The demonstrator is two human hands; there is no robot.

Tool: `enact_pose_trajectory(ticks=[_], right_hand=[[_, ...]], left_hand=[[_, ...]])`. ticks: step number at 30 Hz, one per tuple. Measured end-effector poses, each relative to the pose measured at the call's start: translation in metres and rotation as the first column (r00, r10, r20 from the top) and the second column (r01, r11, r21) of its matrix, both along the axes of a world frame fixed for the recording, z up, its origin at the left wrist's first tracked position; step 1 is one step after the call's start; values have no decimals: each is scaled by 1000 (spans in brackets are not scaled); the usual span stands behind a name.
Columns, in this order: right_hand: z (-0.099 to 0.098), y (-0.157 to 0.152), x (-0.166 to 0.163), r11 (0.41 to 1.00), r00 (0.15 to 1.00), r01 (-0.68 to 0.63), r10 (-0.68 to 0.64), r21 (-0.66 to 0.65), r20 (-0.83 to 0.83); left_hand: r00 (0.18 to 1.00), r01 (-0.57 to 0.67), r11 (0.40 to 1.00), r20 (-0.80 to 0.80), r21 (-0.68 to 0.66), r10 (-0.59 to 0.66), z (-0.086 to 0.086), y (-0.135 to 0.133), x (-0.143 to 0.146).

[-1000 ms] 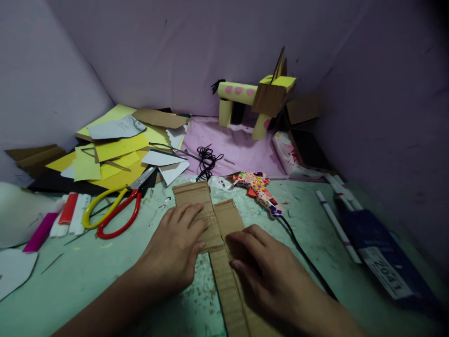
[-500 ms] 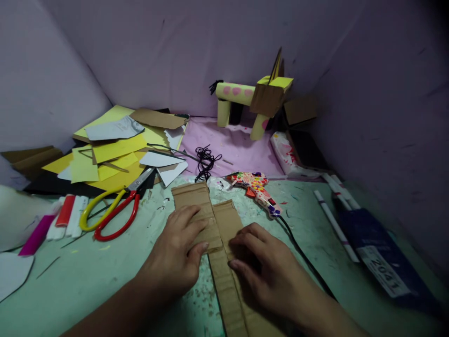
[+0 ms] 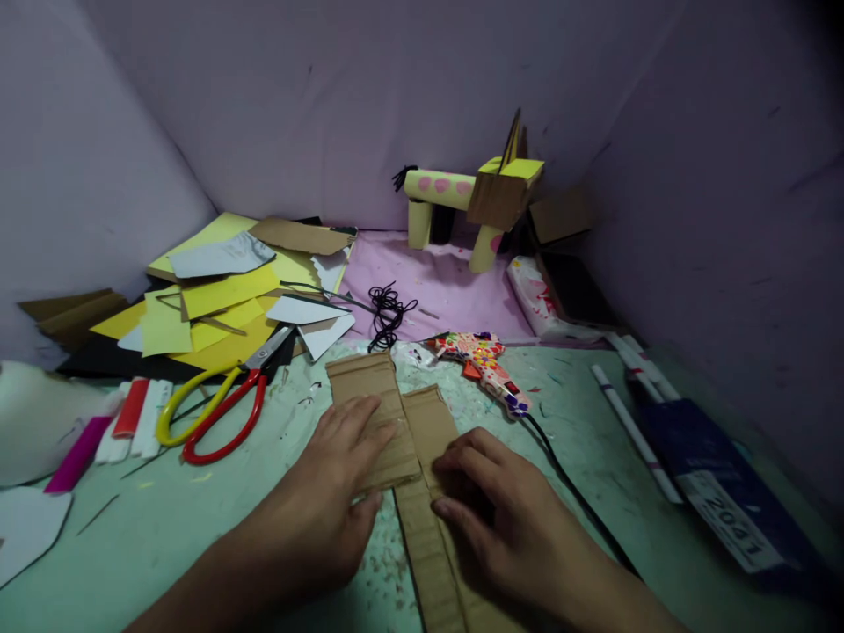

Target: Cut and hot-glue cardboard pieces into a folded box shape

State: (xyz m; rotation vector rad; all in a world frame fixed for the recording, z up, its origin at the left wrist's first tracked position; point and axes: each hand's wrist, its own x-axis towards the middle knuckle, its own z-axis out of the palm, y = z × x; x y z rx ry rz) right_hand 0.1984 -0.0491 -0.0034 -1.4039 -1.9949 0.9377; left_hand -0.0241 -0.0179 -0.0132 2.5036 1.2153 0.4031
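A short piece of corrugated cardboard (image 3: 362, 376) lies across the upper part of a long, creased cardboard strip (image 3: 422, 545) in front of me. My left hand (image 3: 339, 488) is open on the short piece, its spread fingers flat against the surface and its thumb at the lower edge. On the strip's right side rests my right hand (image 3: 501, 501), fingers bent and fingertips near the lengthwise crease, with the thumb apart from the index finger. Its palm covers part of the strip. Just beyond lies a flower-patterned glue gun (image 3: 484, 365).
Scissors (image 3: 228, 413) and several markers (image 3: 135, 413) lie left, below a pile of coloured paper (image 3: 228, 294). Black string (image 3: 389, 312) is tangled at the centre. A paper-tube animal (image 3: 441, 189) stands behind. A blue pouch (image 3: 705, 475) and the glue gun's cord (image 3: 573, 483) are right.
My left thumb has slid slightly left and down, off the short piece's face. The whole scene sits a little lower in view. My right hand keeps its place on the strip.
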Motion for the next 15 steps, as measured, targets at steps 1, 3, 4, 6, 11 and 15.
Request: enact_pose_trajectory(ticks=[1, 3, 4, 6, 11, 15], right_hand=[[0, 0, 0, 1000, 1000, 0, 0, 4, -6], [-1, 0, 0, 1000, 1000, -5, 5, 8, -14], [-2, 0, 0, 1000, 1000, -10, 10, 8, -14], [-2, 0, 1, 1000, 1000, -15, 16, 7, -10], [-2, 0, 1, 1000, 1000, -16, 16, 12, 13], [-1, 2, 1, 999, 999, -47, 47, 11, 9]], left_hand=[[999, 22, 1000, -36, -17, -23, 2, 0, -4], [994, 55, 998, -95, -38, -59, 6, 1, -8], [990, 67, 997, -120, -33, -71, 8, 2, -8], [980, 95, 995, -177, 7, -93, 13, 4, -5], [931, 258, 948, -309, 186, -193, 18, 6, 4], [979, 203, 914, -83, 352, -186, 21, 4, -13]])
